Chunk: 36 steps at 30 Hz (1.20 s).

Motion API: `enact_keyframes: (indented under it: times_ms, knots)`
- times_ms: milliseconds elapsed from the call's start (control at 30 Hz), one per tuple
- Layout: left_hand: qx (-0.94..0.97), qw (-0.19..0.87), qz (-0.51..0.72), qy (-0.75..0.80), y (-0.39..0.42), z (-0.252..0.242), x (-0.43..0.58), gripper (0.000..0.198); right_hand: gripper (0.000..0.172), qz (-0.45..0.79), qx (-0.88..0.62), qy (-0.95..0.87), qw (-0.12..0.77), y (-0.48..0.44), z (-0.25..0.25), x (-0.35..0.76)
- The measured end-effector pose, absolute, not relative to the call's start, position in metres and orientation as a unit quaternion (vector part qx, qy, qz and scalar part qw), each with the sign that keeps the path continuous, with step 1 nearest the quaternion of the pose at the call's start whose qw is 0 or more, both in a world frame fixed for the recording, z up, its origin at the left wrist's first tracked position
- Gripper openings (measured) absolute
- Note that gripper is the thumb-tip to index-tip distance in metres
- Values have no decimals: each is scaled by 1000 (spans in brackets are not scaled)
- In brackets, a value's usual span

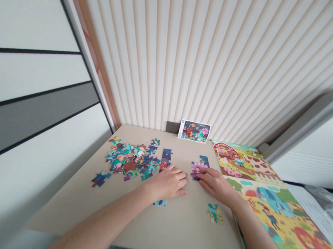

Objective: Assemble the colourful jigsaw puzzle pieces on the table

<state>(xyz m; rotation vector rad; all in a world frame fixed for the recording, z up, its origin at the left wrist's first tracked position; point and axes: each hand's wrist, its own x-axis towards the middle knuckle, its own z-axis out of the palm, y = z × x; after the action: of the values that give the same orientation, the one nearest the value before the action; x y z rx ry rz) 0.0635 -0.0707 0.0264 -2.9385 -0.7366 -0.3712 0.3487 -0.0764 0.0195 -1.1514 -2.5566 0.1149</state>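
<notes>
Apparently joining the purple pieces (197,166) at the fingers of the right hand (215,184), slightly spread, whether pinching impossible to tell, while resting the left hand (170,183), thumb parted from fingers, over the puzzle strip (167,155) left of those; next, probably, align edges and press.

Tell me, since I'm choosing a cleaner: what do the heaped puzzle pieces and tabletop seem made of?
Heaped puzzle pieces: probably printed cardboard, from flat, interlocking shapes and colourful pictures; finish unclear. Tabletop: perhaps matte laminate, being smooth, evenly beige and without visible grain.
</notes>
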Motion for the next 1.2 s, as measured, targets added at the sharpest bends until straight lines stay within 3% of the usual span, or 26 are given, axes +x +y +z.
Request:
enact_keyframes:
  times_ms: [767,1067,1200]
  knots:
    - [-962,28,-118,-244,-69,26,63,38,32,25,-409,-898,158,-76,18,348]
    - [-959,35,-110,-259,-67,20,78,62,25,32,-397,-900,175,-75,19,348]
    - [-958,37,-105,-263,-63,13,86,63,27,42,-417,-890,180,-74,18,353]
